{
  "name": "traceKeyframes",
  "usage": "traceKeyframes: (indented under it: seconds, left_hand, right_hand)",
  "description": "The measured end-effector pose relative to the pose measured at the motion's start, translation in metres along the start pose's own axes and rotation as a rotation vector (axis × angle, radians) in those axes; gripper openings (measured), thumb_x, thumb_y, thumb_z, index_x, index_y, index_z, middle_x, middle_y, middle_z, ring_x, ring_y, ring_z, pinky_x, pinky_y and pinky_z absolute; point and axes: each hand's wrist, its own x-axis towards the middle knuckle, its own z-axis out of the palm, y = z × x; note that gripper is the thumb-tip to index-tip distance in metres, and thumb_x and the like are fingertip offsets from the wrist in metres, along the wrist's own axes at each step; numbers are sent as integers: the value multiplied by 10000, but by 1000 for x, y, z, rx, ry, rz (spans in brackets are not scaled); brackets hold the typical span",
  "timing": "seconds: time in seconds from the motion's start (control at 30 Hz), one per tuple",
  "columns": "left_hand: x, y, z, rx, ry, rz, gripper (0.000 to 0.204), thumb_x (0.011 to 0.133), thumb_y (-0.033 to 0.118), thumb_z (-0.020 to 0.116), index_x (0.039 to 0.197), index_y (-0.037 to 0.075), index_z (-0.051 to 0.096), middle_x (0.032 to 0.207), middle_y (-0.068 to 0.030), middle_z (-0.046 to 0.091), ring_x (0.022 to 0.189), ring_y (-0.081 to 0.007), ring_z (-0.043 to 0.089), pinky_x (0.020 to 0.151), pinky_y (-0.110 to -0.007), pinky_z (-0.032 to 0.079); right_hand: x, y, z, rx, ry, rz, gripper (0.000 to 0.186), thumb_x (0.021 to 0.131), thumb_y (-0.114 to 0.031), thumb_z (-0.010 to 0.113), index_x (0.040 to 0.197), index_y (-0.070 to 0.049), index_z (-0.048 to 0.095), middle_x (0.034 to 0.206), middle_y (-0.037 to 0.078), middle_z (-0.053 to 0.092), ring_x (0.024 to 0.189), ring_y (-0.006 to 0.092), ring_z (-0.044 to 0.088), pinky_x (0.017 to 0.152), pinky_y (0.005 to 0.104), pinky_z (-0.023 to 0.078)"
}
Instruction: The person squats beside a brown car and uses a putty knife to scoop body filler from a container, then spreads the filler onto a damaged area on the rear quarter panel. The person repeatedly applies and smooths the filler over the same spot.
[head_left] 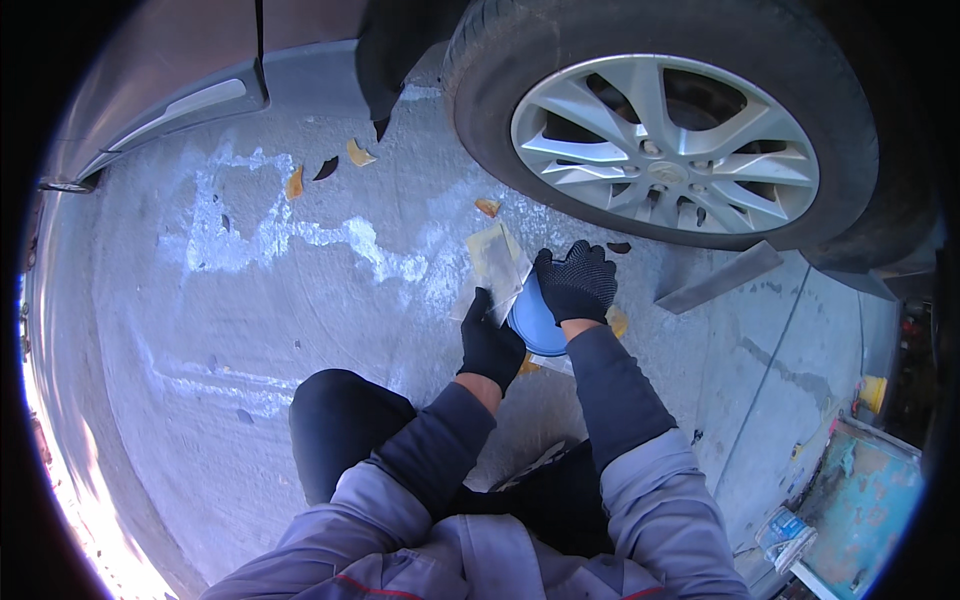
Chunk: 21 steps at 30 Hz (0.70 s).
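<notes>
- Nearest, on the person's side of the black-tyred, silver-spoked car wheel (pixel 668 172): one black-gloved left hand (pixel 492 345), its grip pinching thin, pale, translucent flat sheets (pixel 494 262) under the thumb. They overlap: at least two, exact count unclear.
- Closer to the wheel, one black-gloved right hand (pixel 578 285) curls over the edge of one smooth, blue, round piece (pixel 535 325); whether this grip clasps the edge or merely rests there, I cannot tell.
- The blue piece sits between the hands, just short of the wheel. It is probably light, fairly stiff and slick-faced, best held by its rim. The sheets look light, bendy and easily creased, better taken along an edge.
- Around the hands and left of the wheel: five orange-to-yellow scraps (pixel 295 182) and two larger dark chips (pixel 326 168).
- Just below the wheel: one flat grey bar (pixel 720 277).
- Well right of the wheel: one worn turquoise panel (pixel 870 500) and one blue-and-white tub (pixel 786 535).
</notes>
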Motion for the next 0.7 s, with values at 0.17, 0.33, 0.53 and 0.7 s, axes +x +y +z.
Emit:
traceKeyframes:
  seconds: [0.17, 0.33, 0.53, 0.7]
  left_hand:
    - [6, 0, -2, -951, 74, -472, 480, 1039, 359, 570, 1391, 35, 534, 1353, -143, 630, 1248, -313, 610, 1106, -444, 469]
    - [10, -1, -2, -1044, 64, -525, 467, 1040, 345, 573, 1389, 37, 536, 1355, -151, 630, 1242, -317, 614, 1109, -443, 469]
    - [14, 14, -1, -1050, 124, -588, 515, 1041, 410, 556, 1355, 2, 572, 1288, -136, 656, 1162, -247, 632, 1062, -340, 466]
    - [12, 22, -6, -899, 274, -607, 474, 1027, 379, 582, 1372, 55, 576, 1298, -116, 664, 1143, -253, 641, 1015, -352, 491]
  right_hand:
    - [2, -2, -4, 17, -34, 23, 534, 817, -523, 616, 1007, -30, 699, 1050, 241, 689, 977, 441, 668, 806, 539, 554]
    - [2, -2, -18, 69, -129, 50, 525, 842, -509, 613, 1028, -25, 699, 1073, 251, 691, 1005, 413, 676, 822, 517, 561]
    - [0, 35, -34, 98, -140, -130, 544, 864, -522, 659, 1052, -13, 695, 1067, 252, 673, 1044, 415, 660, 841, 496, 568]
    - [-23, 51, -36, 170, -97, -237, 474, 819, -415, 760, 1097, -39, 685, 1080, 212, 661, 1025, 385, 624, 907, 480, 521]
